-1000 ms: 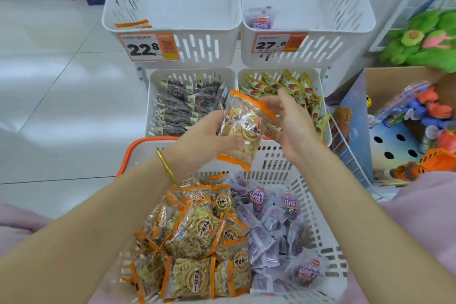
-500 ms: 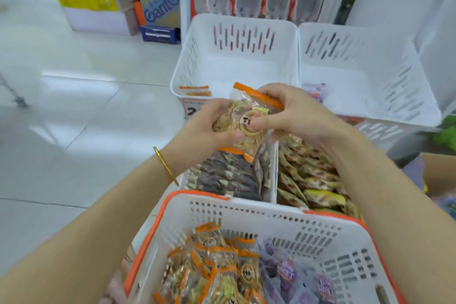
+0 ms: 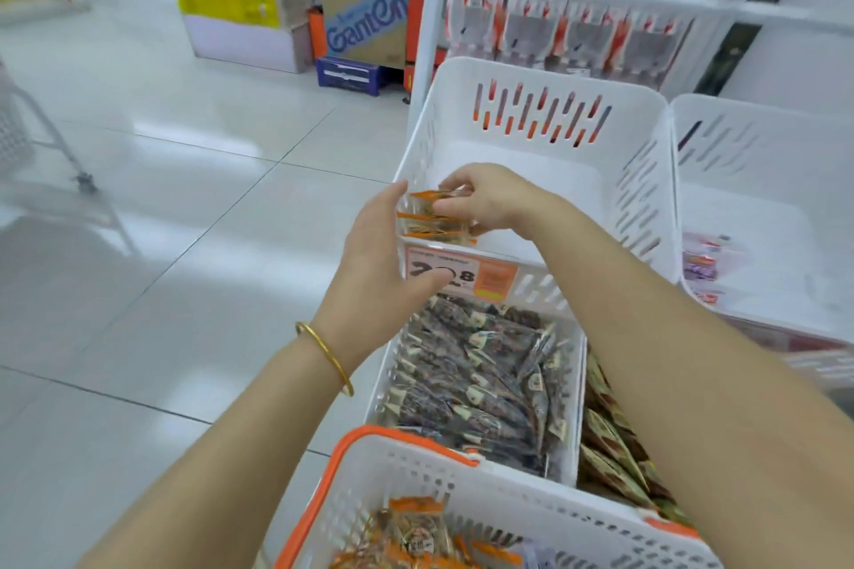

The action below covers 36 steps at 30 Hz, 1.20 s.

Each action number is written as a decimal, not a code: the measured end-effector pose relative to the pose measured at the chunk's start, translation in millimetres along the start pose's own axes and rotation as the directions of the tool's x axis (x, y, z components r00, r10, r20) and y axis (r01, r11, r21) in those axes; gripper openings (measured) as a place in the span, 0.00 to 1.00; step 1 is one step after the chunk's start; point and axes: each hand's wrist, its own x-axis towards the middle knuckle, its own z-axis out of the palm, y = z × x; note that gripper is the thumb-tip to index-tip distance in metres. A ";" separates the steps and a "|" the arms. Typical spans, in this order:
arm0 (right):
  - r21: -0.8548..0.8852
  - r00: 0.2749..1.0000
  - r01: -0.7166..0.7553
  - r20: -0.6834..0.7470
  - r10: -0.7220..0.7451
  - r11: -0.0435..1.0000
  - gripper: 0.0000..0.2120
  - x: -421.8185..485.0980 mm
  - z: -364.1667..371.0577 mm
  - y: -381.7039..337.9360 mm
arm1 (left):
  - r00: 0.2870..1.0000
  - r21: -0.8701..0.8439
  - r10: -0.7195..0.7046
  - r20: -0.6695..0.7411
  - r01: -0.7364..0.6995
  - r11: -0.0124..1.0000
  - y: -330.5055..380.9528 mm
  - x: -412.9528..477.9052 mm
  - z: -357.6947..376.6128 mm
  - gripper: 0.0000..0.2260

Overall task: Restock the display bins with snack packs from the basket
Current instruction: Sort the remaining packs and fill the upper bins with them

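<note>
Orange-edged clear snack packs (image 3: 432,222) sit at the front left corner of the upper left white display bin (image 3: 642,180). My right hand (image 3: 490,199) pinches the top of the packs from above. My left hand (image 3: 379,259) is cupped against the bin's front left corner, fingers beside the packs and thumb over the price label (image 3: 462,275). The white basket with an orange rim (image 3: 406,444) is at the bottom, holding more orange-edged packs (image 3: 416,536).
The lower left bin (image 3: 568,383) is full of dark snack packs (image 3: 480,383); yellow-brown packs (image 3: 610,453) fill the one to its right. The upper right bin (image 3: 762,208) holds a few purple packs (image 3: 700,261). Boxes (image 3: 365,9) stand on the tiled floor behind.
Both hands moved the orange-edged packs forward and down into the upper left bin's front corner. The view lifted, so the basket dropped to the bottom edge.
</note>
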 end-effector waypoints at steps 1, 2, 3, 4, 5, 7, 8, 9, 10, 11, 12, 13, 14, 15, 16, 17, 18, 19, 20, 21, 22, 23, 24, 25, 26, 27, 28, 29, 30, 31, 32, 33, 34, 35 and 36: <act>0.001 1.000 -0.022 -0.003 0.022 1.000 0.22 -1.4 -1.3 2.3 | 1.000 -0.008 -0.001 0.002 0.001 1.000 1.3 -0.5 1.2 0.39; -0.003 0.999 -0.040 -0.014 0.040 0.999 0.23 -3.7 -2.9 4.0 | 1.000 -0.010 -0.001 0.004 0.001 1.000 1.9 -1.4 1.6 0.39; -0.004 0.998 -0.057 -0.019 0.057 0.998 0.23 -5.6 -3.8 5.3 | 1.000 -0.011 -0.001 0.006 0.001 1.000 2.6 -2.9 1.6 0.38; 0.006 0.998 -0.066 -0.008 0.066 0.998 0.23 -7.0 -4.2 6.0 | 1.000 -0.014 0.003 0.007 -0.003 1.000 2.8 -4.4 1.2 0.38; 0.033 0.998 -0.068 0.010 0.068 0.997 0.22 -7.5 -2.8 5.8 | 1.000 -0.016 0.008 0.008 -0.008 1.000 3.3 -5.4 1.0 0.37; 0.137 0.996 -0.081 0.038 0.077 0.987 0.24 -9.9 2.1 0.8 | 1.000 -0.015 0.012 0.017 -0.012 1.000 5.0 -6.3 1.3 0.37; 0.180 0.994 -0.101 0.048 0.094 0.978 0.26 -11.0 3.8 -1.9 | 1.000 -0.011 0.010 0.023 -0.009 1.000 5.4 -6.2 1.7 0.37; 0.194 0.991 -0.127 0.058 0.118 0.973 0.29 -12.0 4.3 -4.1 | 1.000 -0.008 0.003 0.029 -0.003 1.000 5.6 -6.0 1.9 0.37; 0.189 0.988 -0.151 0.065 0.141 0.970 0.31 -13.4 3.8 -6.0 | 1.000 -0.008 -0.003 0.030 0.003 1.000 5.3 -5.7 1.8 0.37; 0.172 0.985 -0.171 0.061 0.163 0.970 0.32 -14.5 2.5 -6.8 | 1.000 -0.011 -0.008 0.031 0.008 1.000 4.7 -5.6 1.6 0.37; 0.151 0.983 -0.186 0.041 0.181 0.971 0.32 -14.9 1.0 -6.6 | 1.000 -0.013 -0.009 0.030 0.009 1.000 4.7 -5.5 1.3 0.37; 0.129 0.979 -0.202 0.011 0.202 0.971 0.32 -14.3 0.0 -5.6 | 1.000 -0.013 -0.010 0.029 0.010 1.000 4.7 -5.7 1.2 0.37; 0.117 0.975 -0.221 -0.014 0.224 0.968 0.32 -13.6 -0.6 -4.6 | 1.000 -0.010 -0.012 0.028 0.013 1.000 4.8 -6.1 1.4 0.37; 0.131 0.970 -0.238 -0.017 0.242 0.962 0.33 -12.6 -0.3 -3.4 | 0.999 -0.005 -0.018 0.030 0.018 1.000 4.8 -6.4 1.8 0.37; 0.165 0.967 -0.250 0.003 0.253 0.954 0.34 -11.9 0.7 -2.3 | 0.999 0.003 -0.023 0.034 0.023 1.000 4.8 -6.5 2.1 0.37; 0.193 0.967 -0.256 0.032 0.254 0.947 0.35 -11.9 1.9 -1.3 | 0.999 0.010 -0.025 0.037 0.025 1.000 4.9 -6.2 2.5 0.37; 0.200 0.967 -0.256 0.051 0.251 0.946 0.35 -13.1 2.4 -1.1 | 0.999 0.019 -0.023 0.037 0.022 1.000 4.7 -5.8 2.7 0.37; 0.197 0.968 -0.251 0.048 0.247 0.948 0.35 -15.2 2.2 -1.1 | 0.999 0.030 -0.019 0.033 0.018 0.999 4.9 -5.6 2.9 0.37; 0.191 0.971 -0.239 0.023 0.239 0.952 0.35 -19.4 0.6 -1.5 | 1.000 0.045 -0.015 0.022 0.014 0.999 6.0 -5.8 2.8 0.37; 0.185 0.974 -0.219 -0.020 0.226 0.958 0.34 -25.8 -2.2 -1.9 | 1.000 0.064 -0.009 0.004 0.009 0.998 8.5 -7.3 2.6 0.36; 0.182 0.976 -0.183 -0.080 0.200 0.966 0.33 -34.5 -5.9 -1.6 | 1.000 0.087 0.003 -0.024 -0.001 0.996 12.1 -10.2 2.1 0.35; 0.190 0.976 -0.128 -0.152 0.158 0.973 0.31 -47.5 -9.9 -0.4 | 0.998 0.109 0.025 -0.061 -0.018 0.994 17.1 -15.1 1.6 0.33; 0.215 0.968 -0.057 -0.226 0.107 0.975 0.29 -65.2 -13.5 1.7 | 0.993 0.128 0.063 -0.101 -0.050 0.991 24.0 -21.8 1.0 0.31; 0.269 0.956 0.015 -0.286 0.065 0.963 0.25 -88.9 -15.7 4.1 | 0.985 0.136 0.112 -0.135 -0.093 0.986 31.6 -29.9 1.0 0.29; 0.349 0.944 0.075 -0.326 0.046 0.934 0.22 -117.3 -15.7 7.0 | 0.976 0.131 0.153 -0.157 -0.133 0.982 39.2 -39.7 2.2 0.26; 0.431 0.938 0.115 -0.344 0.045 0.895 0.19 -148.2 -13.4 11.4 | 0.971 0.116 0.177 -0.161 -0.159 0.980 45.7 -50.8 5.4 0.25; 0.496 0.940 0.132 -0.337 0.050 0.858 0.15 -179.9 -7.4 19.2 | 0.974 0.099 0.183 -0.135 -0.170 0.980 52.4 -64.2 10.1 0.23; 0.545 0.953 0.122 -0.299 0.056 0.829 0.13 -210.1 1.6 31.7 | 0.984 0.080 0.158 -0.086 -0.151 0.985 59.0 -79.5 16.4 0.22; 0.580 0.970 0.074 -0.231 0.077 0.811 0.11 -237.7 12.8 48.6 | 0.994 0.066 0.111 -0.015 -0.110 0.992 63.9 -95.0 23.6 0.21; 0.586 0.984 -0.020 -0.133 0.121 0.810 0.10 -261.8 27.1 69.7 | 0.995 0.065 0.062 0.075 -0.067 0.996 66.0 -111.7 32.3 0.20; 0.544 0.982 -0.142 -0.026 0.185 0.827 0.10 -281.9 42.9 92.0 | 0.986 0.079 0.017 0.169 -0.031 0.996 65.2 -129.3 41.1 0.20; 0.468 0.963 -0.262 0.065 0.263 0.844 0.11 -297.4 60.0 113.4 | 0.968 0.101 -0.015 0.251 -0.010 0.995 63.4 -146.9 48.6 0.21; 0.391 0.931 -0.364 0.125 0.343 0.845 0.11 -306.5 77.8 134.5 | 0.947 0.120 -0.033 0.319 -0.005 0.993 61.5 -163.0 54.6 0.22; 0.335 0.900 -0.436 0.156 0.407 0.835 0.11 -310.4 96.3 154.9 | 0.927 0.132 -0.047 0.372 -0.002 0.991 60.2 -177.3 59.4 0.23; 0.299 0.875 -0.485 0.173 0.453 0.822 0.11 -312.0 115.8 171.5 | 0.910 0.139 -0.068 0.410 0.011 0.990 60.1 -189.0 62.4 0.24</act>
